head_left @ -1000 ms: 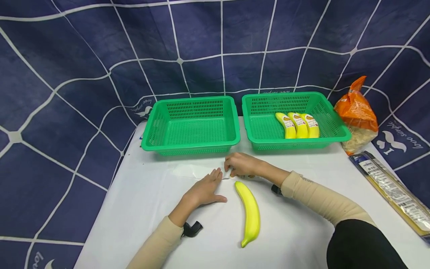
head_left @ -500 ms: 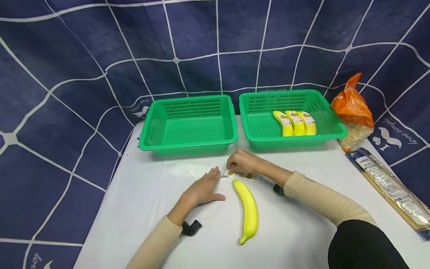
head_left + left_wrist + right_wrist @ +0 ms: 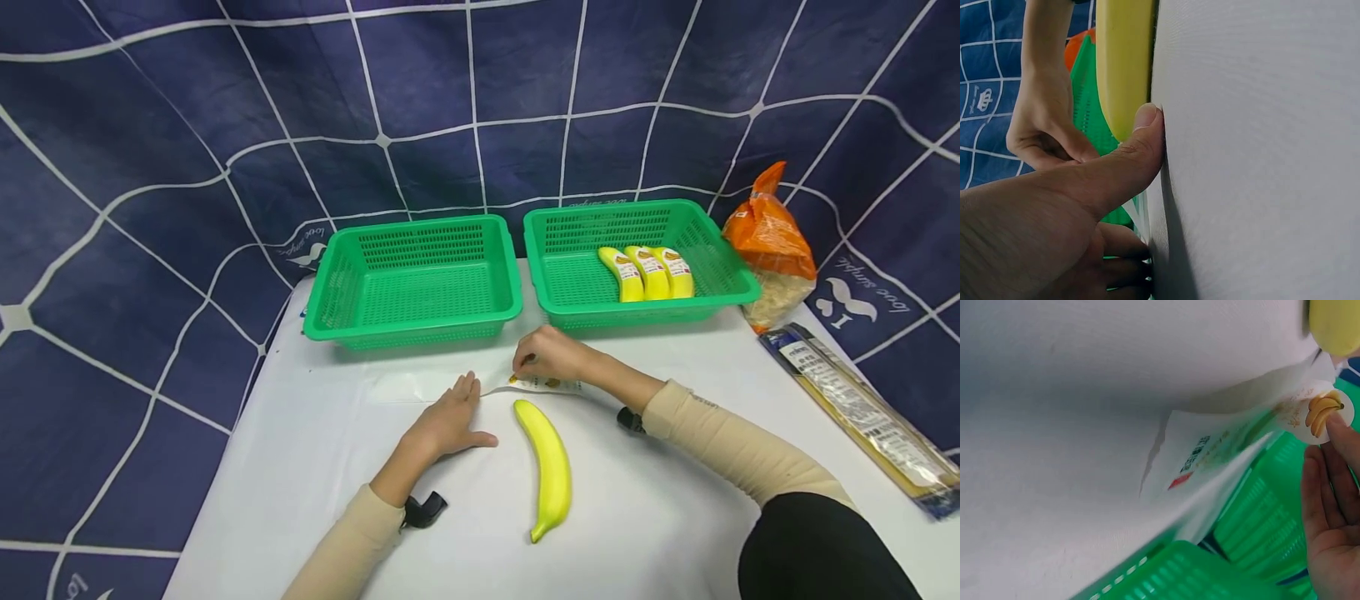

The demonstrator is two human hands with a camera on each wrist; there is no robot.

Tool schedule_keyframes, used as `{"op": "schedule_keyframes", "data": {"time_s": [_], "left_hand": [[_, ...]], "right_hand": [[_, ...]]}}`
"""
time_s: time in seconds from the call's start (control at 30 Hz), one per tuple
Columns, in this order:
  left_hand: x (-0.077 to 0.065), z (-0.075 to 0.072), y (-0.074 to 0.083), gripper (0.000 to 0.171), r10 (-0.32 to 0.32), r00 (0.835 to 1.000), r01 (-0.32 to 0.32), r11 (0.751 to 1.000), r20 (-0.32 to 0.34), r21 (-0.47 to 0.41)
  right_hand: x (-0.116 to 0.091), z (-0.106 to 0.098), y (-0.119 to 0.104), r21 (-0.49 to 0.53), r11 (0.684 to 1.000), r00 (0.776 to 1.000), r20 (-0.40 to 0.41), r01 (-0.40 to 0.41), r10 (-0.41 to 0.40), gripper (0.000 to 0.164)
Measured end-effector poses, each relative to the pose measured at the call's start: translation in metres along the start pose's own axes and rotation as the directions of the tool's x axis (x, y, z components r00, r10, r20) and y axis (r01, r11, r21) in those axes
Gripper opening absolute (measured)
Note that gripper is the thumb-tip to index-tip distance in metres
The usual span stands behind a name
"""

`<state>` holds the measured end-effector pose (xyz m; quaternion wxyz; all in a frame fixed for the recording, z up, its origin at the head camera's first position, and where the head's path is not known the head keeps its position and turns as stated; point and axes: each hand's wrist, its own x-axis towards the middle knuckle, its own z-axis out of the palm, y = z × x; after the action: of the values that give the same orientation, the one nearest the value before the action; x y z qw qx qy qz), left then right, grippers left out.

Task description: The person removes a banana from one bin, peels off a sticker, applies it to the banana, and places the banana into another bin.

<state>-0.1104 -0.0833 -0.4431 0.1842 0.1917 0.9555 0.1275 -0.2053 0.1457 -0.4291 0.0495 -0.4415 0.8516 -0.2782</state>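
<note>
In the head view my left hand (image 3: 447,423) lies with its fingers straight on the table, its fingertips on a pale paper strip (image 3: 405,386). My right hand (image 3: 553,354) pinches the rounded end of a white sticker label (image 3: 1300,419) printed with bananas, seen in the right wrist view between thumb and fingers. The label's sheet rises from the table at that end and slopes down to the surface. A yellow banana (image 3: 553,475) without a label lies in front of the hands, apart from both. The left wrist view shows my left thumb (image 3: 1138,140) close to the banana's tip.
Two green baskets stand behind the hands, a left one (image 3: 412,327) and a right one (image 3: 645,313). Three labelled bananas (image 3: 656,286) lie in the right one. An orange-topped bag (image 3: 772,242) and a long flat packet (image 3: 858,412) sit at the right edge.
My right hand has drawn slightly right and back, away from the left hand, with the label's printed face coming into sight beneath it. My left hand stays pressed in place.
</note>
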Motion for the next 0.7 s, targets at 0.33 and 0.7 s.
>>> {"op": "schedule_keyframes", "data": {"time_s": [0.33,0.7], "left_hand": [[-0.002,0.0,0.002,0.106,-0.032,0.999,0.031,0.999,-0.016,-0.019],[0.001,0.002,-0.001,0.113,-0.032,0.998,0.032,0.999,-0.05,-0.009]], "right_hand": [[-0.019,-0.016,-0.004,0.022,1.0,0.996,-0.089,0.006,-0.004,0.004],[-0.038,-0.037,-0.009,0.0,0.995,0.975,-0.199,-0.101,0.099,0.005]]}}
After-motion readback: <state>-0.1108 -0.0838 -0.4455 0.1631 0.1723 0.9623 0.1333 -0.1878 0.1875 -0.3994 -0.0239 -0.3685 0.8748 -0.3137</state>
